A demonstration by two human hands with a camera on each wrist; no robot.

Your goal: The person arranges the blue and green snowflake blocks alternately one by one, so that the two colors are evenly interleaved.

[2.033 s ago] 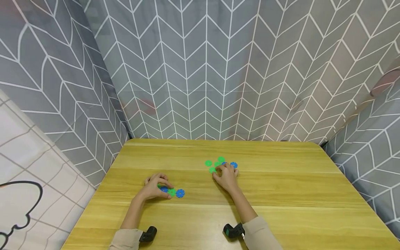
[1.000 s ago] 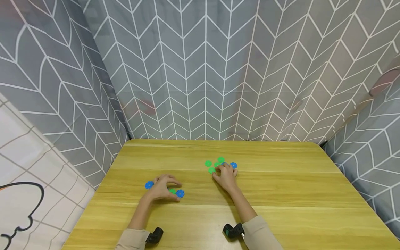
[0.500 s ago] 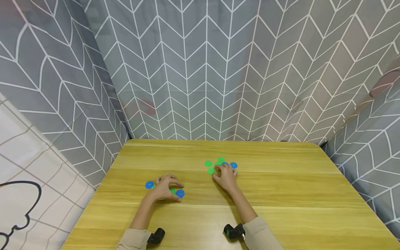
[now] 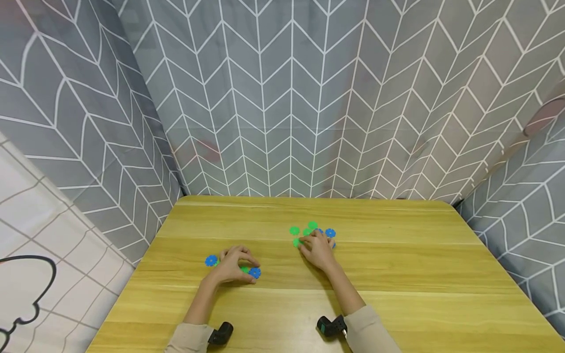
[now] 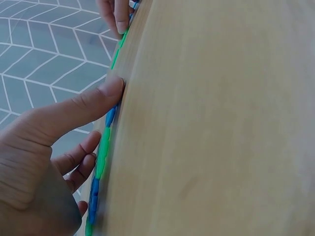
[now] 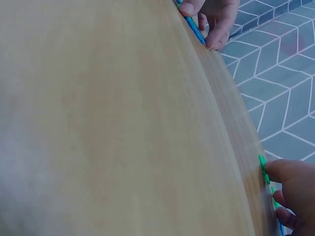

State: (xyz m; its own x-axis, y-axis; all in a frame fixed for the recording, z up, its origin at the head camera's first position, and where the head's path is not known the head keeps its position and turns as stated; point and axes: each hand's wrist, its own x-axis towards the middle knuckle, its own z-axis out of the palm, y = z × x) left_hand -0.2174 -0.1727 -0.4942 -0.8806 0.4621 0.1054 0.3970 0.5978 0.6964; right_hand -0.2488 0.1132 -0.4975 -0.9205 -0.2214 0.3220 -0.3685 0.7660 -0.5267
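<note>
A row of blue and green flower-shaped plastic discs lies on the table at left. My left hand (image 4: pixel 233 265) arches over its middle, thumb and index finger curved round the end blue disc (image 4: pixel 254 273). A farther blue disc (image 4: pixel 211 260) shows beyond the knuckles, and the row's centre is hidden. My right hand (image 4: pixel 319 249) is at a loose cluster, its thumb and index tips pinching the near green disc (image 6: pixel 264 169). Beside it lie green discs (image 4: pixel 294 230) and a blue disc (image 4: pixel 330 233); others are partly under the hand.
The wooden table (image 4: pixel 397 264) ends at a grey patterned curtain (image 4: pixel 282 122). A white patterned cloth (image 4: pixel 53 235) hangs at left. Black wrist cameras (image 4: pixel 220 333) sit at both cuffs.
My left hand has slid right along the row to its end blue disc, uncovering the far-left blue disc. The near green disc has shifted slightly left and nearer with my right fingertips.
</note>
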